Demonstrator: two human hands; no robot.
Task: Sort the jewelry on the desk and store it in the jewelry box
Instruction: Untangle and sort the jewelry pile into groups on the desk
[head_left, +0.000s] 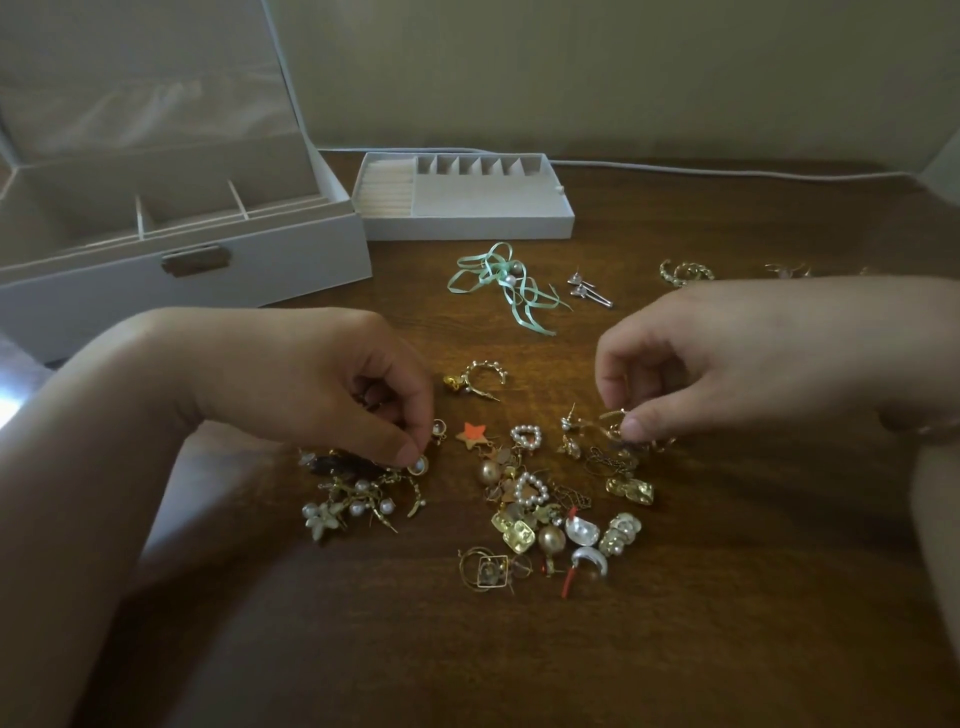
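Desk (727, 597) noted: dark wood. Jewelry box (182, 270) observed far left, lid raised, compartments bare; removed tray (467, 223) set beside it. Jewelry pile (519, 499) located between hands, well short of box. Left hand (311, 379): pearl earring (418, 464) pinched at pile's left edge; box nearer this hand, up-left. Right hand (727, 358): gold earring (613, 423) pinched.
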